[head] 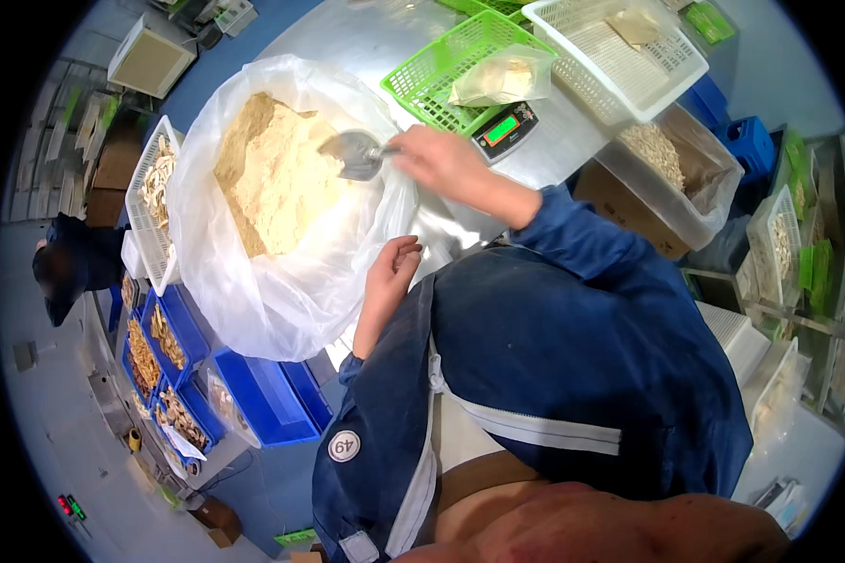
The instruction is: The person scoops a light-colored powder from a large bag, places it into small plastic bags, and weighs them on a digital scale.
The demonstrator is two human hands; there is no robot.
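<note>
My right hand (440, 162) grips the handle of a metal scoop (358, 156). The scoop's blade hangs over the near right side of a large heap of pale yellow powder (282, 183). A wide translucent plastic bag (267, 310) holds the powder, its mouth spread open; any container beneath the bag is hidden. Close to the bag's lower right side is my left hand (391, 281), fingers loosely bent, with nothing visible in it. Beyond my right hand, a digital scale (507, 134) has a lit display. A clear bag of powder (503, 77) lies in a green basket (422, 67) beside the display.
A white basket (584, 60) stands at the far right of the metal table (310, 39). Right of me is a lined box of pale flakes (651, 151). Leftward sit a white basket of dried slices (158, 183), several blue bins (264, 401) and another person (77, 264).
</note>
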